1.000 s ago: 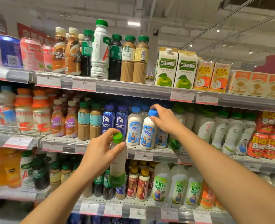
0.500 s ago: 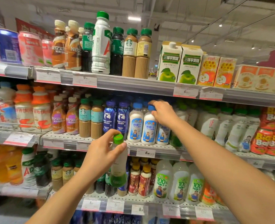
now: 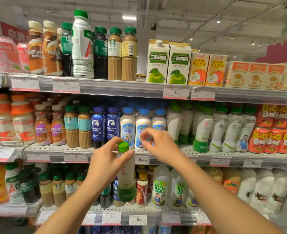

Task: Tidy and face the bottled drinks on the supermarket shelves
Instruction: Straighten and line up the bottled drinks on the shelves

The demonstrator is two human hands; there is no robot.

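My left hand (image 3: 105, 164) grips a white bottle with a green cap and green base (image 3: 126, 176) by its neck, held upright in front of the middle shelf (image 3: 58, 150). My right hand (image 3: 158, 146) hovers just right of the cap, fingers loosely curled and holding nothing, blurred by motion. Behind it stand blue-capped white coconut-milk bottles (image 3: 128, 127) on the middle shelf. To their right is a row of white bottles with green caps (image 3: 202, 130), the same kind as the held one.
The top shelf (image 3: 122, 87) carries coffee bottles, a tall white bottle (image 3: 82, 46) and apple juice cartons (image 3: 158, 62). Dark blue coffee bottles (image 3: 98, 125) stand left of the blue-capped ones. The bottom shelf (image 3: 139, 215) holds coconut water bottles (image 3: 159, 188) and small coffees.
My right hand let go of the blue-capped bottle and pulled back down toward the green cap. The blue-capped bottle now stands upright in its row. My left hand kept its hold.
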